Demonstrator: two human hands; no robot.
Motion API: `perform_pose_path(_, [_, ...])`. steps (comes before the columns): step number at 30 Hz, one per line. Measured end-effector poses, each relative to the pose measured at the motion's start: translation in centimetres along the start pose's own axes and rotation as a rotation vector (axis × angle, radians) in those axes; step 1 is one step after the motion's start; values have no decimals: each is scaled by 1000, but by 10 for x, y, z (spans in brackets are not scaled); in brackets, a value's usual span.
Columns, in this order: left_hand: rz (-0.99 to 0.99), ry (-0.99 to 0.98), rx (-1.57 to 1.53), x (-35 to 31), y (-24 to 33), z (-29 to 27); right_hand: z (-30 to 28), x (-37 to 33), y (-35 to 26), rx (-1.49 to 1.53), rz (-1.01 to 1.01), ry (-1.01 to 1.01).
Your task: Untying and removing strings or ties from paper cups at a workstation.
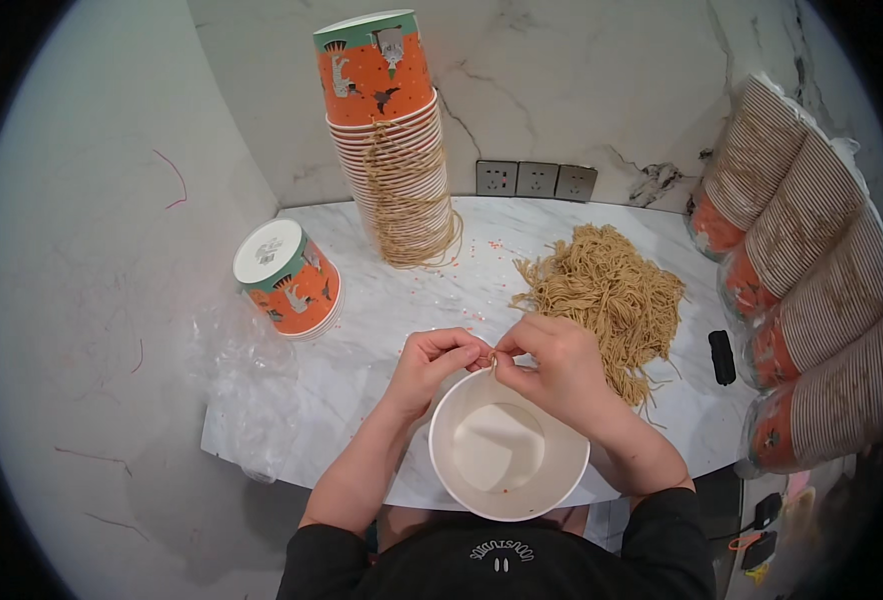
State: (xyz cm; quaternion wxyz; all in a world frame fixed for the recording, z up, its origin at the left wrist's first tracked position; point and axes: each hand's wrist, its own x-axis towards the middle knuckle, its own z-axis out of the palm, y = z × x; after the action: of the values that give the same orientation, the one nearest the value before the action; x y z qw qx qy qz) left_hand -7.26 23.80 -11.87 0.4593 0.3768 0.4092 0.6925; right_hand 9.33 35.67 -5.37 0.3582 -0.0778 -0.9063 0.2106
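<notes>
A white paper bucket [566, 450] tilts toward me at the table's front edge, its mouth facing up and a small orange speck inside. Over its far rim, my left hand [428, 370] and my right hand [560, 365] meet with fingertips pinched. A short end of tan cord [493, 359] shows between them at the rim; just how it passes through or around the rim is hidden by the fingers. Beyond my right hand lies a heaped pile of tan cords [622, 290].
A tall stack of orange buckets [402, 170] with cord handles stands at the back. Upside-down buckets [292, 280] sit left, near crumpled clear plastic [252, 390]. Bagged bucket stacks [812, 240] line the right side beside a small black object [723, 358]. Orange bits dot the marbled table [362, 360].
</notes>
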Motion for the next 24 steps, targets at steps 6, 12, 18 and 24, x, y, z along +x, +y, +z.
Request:
perform_pose_path(6, [-170, 39, -127, -1, 6, 0, 1, 2, -3, -71, -50, 15])
perform_pose_path(12, [-195, 46, -125, 1, 0, 1, 1, 1, -3, -94, -72, 12])
perform_pose_path(18, [-97, 52, 42, -1, -4, -1, 2, 0, -4, -61, -54, -18])
perform_pose_path(24, [-107, 118, 33, 1, -2, 2, 0, 0, -4, 135, 153, -172])
